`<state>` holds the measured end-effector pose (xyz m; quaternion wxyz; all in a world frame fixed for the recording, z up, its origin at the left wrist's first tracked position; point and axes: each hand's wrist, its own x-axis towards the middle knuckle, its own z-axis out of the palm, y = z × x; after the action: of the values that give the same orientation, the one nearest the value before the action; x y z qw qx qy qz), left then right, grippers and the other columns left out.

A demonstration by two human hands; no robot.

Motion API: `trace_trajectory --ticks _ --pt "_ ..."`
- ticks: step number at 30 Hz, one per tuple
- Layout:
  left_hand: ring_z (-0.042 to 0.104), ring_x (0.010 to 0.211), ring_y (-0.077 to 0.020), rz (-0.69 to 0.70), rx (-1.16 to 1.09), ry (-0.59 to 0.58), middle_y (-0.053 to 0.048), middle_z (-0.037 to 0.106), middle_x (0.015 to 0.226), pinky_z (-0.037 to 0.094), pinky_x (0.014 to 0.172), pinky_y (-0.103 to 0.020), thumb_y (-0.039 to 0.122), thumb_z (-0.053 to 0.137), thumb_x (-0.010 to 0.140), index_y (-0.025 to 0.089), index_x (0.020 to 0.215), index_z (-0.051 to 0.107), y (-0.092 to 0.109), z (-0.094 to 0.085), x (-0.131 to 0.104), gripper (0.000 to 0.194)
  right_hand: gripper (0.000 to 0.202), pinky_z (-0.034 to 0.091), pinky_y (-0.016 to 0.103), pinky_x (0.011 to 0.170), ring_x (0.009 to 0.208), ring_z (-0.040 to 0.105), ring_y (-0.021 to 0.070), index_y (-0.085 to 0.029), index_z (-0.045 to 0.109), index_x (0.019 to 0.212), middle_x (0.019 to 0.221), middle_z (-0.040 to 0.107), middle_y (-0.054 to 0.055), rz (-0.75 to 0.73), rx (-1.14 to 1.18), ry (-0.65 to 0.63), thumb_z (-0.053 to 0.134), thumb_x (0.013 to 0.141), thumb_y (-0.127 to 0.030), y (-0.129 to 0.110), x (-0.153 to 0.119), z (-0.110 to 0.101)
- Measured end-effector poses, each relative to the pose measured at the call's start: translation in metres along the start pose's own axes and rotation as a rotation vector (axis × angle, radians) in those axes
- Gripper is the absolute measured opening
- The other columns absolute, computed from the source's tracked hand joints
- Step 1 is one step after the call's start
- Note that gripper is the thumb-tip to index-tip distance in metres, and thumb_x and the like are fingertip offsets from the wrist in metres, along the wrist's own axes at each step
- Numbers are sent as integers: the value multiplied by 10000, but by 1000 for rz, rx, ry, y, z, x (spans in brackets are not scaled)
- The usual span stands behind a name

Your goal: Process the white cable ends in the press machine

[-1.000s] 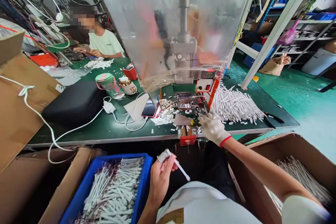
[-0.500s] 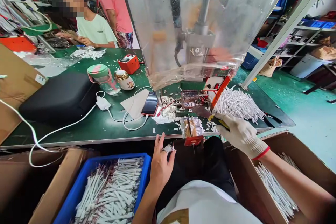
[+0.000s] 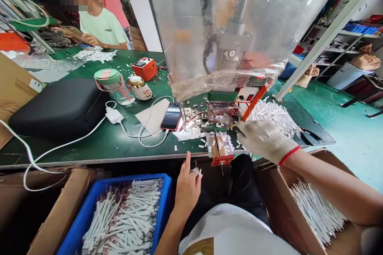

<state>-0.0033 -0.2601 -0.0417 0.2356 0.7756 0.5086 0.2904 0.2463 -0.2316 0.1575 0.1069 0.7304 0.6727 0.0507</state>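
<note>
My left hand (image 3: 188, 187) is bare, in front of the table edge and above my lap. Its index finger points up, while the thumb and other fingers close round a small greyish thing (image 3: 196, 171) that I cannot make out. On my right hand (image 3: 263, 137) is a white knitted glove with a red cuff. That hand grips a flat-bladed tool (image 3: 225, 120) with a bit of yellow on its handle, its blade beside the small metal fixture (image 3: 217, 110) under the machine. A red-ended clamp block (image 3: 222, 158) with white scraps on it sits at the table edge.
Plastic sheeting covers the machine (image 3: 233, 44). White strips lie in a pile (image 3: 272, 115), a blue crate (image 3: 167, 203) and a carton (image 3: 302, 223). On the table are a phone (image 3: 171, 116), jar (image 3: 112, 85), black case (image 3: 60, 107) and pliers (image 3: 311, 135). A person (image 3: 103, 28) sits far left.
My gloved right hand has moved left with the tool, nearer the fixture. My left hand has shifted slightly right, and its index finger now stands alone. The view has swung a little.
</note>
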Motion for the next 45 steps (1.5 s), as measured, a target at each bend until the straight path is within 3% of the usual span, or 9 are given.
trace_trajectory --ticks 4,7,10,14,19,23,27,34,45 --pt "499 1382 -377 -46 -79 -32 -100 306 1661 422 1127 -573 202 549 925 221 666 592 0 -8 2 263 506 452 379 704 823 677 337 -125 667 1244 916 693 206 -33 -19 100 347 1012 -440 -3 15 9" --pt "508 1379 -344 -103 -241 -38 -136 488 1559 435 1122 -525 286 585 908 216 761 667 0 -25 6 182 513 456 314 750 876 679 253 -239 534 1454 1099 708 145 -157 131 137 372 1023 -464 0 18 40" --pt "731 990 -304 -336 -541 -160 -143 780 1063 591 854 -435 407 628 868 193 850 721 5 -51 15 234 487 463 309 859 1025 654 239 -266 526 1471 1220 684 126 -250 207 114 420 1022 -420 5 19 89" --pt "604 460 -141 -550 -1035 -349 -31 697 620 484 438 -244 481 716 796 161 753 687 27 -79 40 324 458 445 382 987 1181 590 279 -226 576 1431 1338 635 141 -197 215 93 477 996 -330 10 21 135" --pt "524 389 -101 -531 -1164 -405 24 573 481 407 371 -203 476 779 723 160 701 677 67 -78 96 333 323 459 352 922 1097 610 268 -216 742 1126 1202 688 110 -64 569 232 518 973 -391 1 9 109" --pt "466 359 -69 -499 -1067 -409 41 540 490 304 334 -191 480 783 688 161 670 663 95 -48 134 342 510 408 245 554 591 553 137 -179 654 792 670 610 25 -138 1271 -53 438 972 -605 -18 -2 77" --pt "402 326 -50 -494 -989 -366 64 498 467 233 320 -191 505 789 702 156 684 659 103 -23 152 373 462 291 218 408 424 399 84 -184 564 721 531 486 -37 -4 1683 -208 581 862 -624 -31 7 80" --pt "415 370 -67 -475 -877 -266 68 522 517 232 349 -177 591 668 829 157 980 704 75 -36 126 461 390 283 196 344 348 401 70 -188 537 690 481 510 -46 170 1888 -259 663 795 -542 -31 49 114" --pt "387 381 -62 -594 -901 -139 84 483 498 232 369 -176 536 705 792 158 923 718 32 -55 69 401 283 274 179 310 310 406 60 -163 605 711 454 509 -48 350 1955 -365 678 812 -418 -33 71 120"
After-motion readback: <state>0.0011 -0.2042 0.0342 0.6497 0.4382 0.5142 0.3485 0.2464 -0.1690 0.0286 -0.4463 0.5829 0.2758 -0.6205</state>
